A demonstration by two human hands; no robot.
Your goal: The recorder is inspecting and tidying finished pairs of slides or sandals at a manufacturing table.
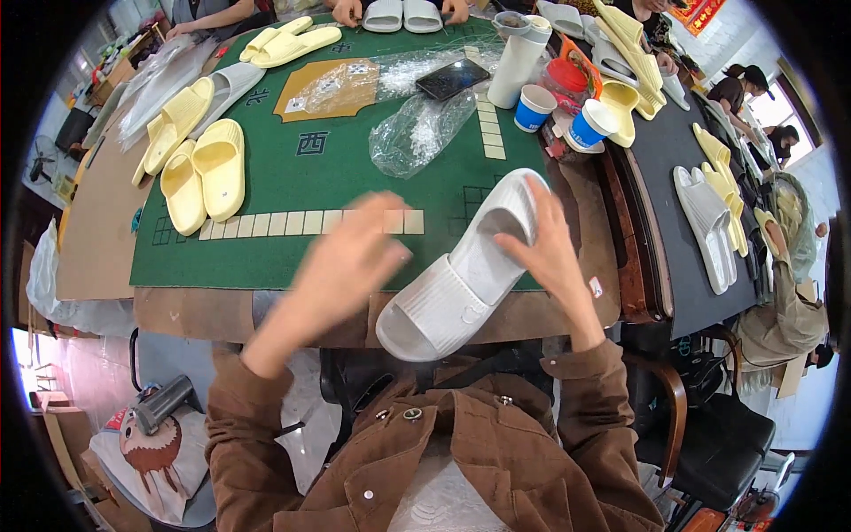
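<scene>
Right hand (550, 248) gripping a grey slipper (439, 309) over the near edge of the green-topped desk (310, 191).
Its thumb presses inside the heel end, with the heel toward 1 o'clock and the open toe toward 7; the left hand (350, 253), blurred, is near at the slipper's 9 o'clock, its finger spread impossible to tell; from the slipper, a yellow pair (219, 170) lies at 10 o'clock, a black phone (453, 79) at 12, paper cups (535, 109) at 1.
</scene>
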